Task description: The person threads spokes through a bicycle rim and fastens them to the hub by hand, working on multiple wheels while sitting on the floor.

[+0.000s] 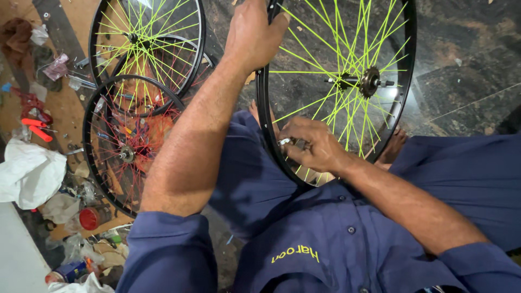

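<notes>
I see my left hand clamped over the top of the wheel's black rim, fingers curled round it; the fingertips on the far side are hidden, and the rim's upper arc is cut off by the frame edge. The wheel stands upright between my knees, its yellow-green spokes running to a hub with a rusty cog; its lower rim sinks behind my blue clothes. My right hand is closed near the lower left of the rim, pinching a small silvery tool against the spokes; what kind of tool it is I cannot make out, since the fingers cover most of it. A bare foot shows through the spokes, partly screened. To the left, well apart, a second yellow-spoked wheel overlaps a red-spoked wheel; beyond them lies a white bag, a red can and blurred clutter.
</notes>
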